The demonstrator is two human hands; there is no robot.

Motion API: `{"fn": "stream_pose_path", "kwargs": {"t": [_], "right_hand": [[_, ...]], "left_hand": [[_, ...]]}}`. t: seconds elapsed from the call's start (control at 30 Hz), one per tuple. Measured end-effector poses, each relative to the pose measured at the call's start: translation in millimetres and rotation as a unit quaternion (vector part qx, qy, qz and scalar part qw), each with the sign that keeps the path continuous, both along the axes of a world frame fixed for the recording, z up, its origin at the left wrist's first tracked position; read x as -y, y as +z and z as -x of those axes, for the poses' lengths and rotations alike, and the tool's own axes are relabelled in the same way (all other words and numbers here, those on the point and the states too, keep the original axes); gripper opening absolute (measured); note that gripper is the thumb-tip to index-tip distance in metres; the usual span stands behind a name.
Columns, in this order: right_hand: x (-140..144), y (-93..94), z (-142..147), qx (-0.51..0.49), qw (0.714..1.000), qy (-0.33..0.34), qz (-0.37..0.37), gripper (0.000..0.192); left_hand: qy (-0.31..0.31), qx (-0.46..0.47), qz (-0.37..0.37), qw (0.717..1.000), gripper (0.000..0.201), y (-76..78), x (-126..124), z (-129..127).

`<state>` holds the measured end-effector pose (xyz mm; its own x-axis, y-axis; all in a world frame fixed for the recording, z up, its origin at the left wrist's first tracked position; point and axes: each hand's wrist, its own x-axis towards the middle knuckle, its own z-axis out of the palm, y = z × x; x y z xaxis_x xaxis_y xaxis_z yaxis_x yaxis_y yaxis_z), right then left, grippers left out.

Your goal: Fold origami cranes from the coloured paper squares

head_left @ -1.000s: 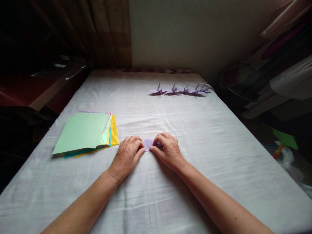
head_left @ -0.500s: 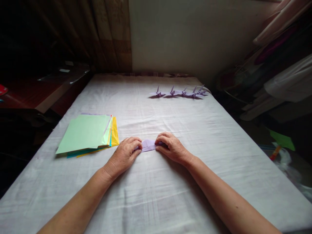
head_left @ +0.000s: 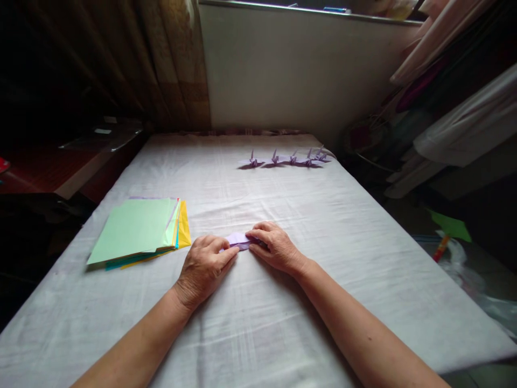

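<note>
Between my hands, low over the cloth-covered table, is a small folded piece of purple origami paper. My left hand pinches its left end, with the thumb along the near edge and the fingers curled on the far side. At the other end my right hand grips it between thumb and fingers. Both ends of the paper are partly hidden under my fingers. Towards the back right of the table stand several purple paper cranes in a row.
Left of my left hand lies a stack of coloured paper sheets, light green on top. A white cloth covers the table. Beyond the left edge is a dark red wooden surface; clothes hang at the right.
The camera view has tilted up and shifted slightly, showing the ledge at the back. My left thumb has moved inward along the near edge of the purple paper, and less of it shows.
</note>
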<state>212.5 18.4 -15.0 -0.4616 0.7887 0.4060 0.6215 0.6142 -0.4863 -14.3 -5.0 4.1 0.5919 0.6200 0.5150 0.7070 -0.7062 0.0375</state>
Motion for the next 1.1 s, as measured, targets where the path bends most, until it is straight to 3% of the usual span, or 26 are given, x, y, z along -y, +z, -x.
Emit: {"fn": "stream_pose_path", "kwargs": {"t": [0.3,0.47,0.73,0.87,0.93,1.1], "right_hand": [[14,17.2,4,0.044,0.995,-0.056,0.070,0.009],[24,22.2,8,0.052,0.993,-0.023,0.099,0.013],[26,15.4,11,0.049,0.997,0.037,0.047,0.008],[20,15.1,4,0.057,0.998,0.011,-0.015,0.026],[18,16.8,2,0.080,0.996,0.029,-0.037,0.032],[14,17.9,2,0.107,0.989,0.084,-0.058,0.019]], "left_hand": [[0.038,-0.060,0.024,0.997,0.018,3.7,6,-2],[0.042,-0.022,0.068,0.997,0.023,4.0,6,-2],[0.037,0.004,0.124,0.992,0.030,-0.7,6,-2],[0.009,0.015,0.129,0.992,0.027,-3.5,2,-1],[-0.020,0.022,0.130,0.991,0.027,-5.2,-2,0],[-0.041,0.033,0.090,0.995,0.023,-5.8,-5,-1]]}}
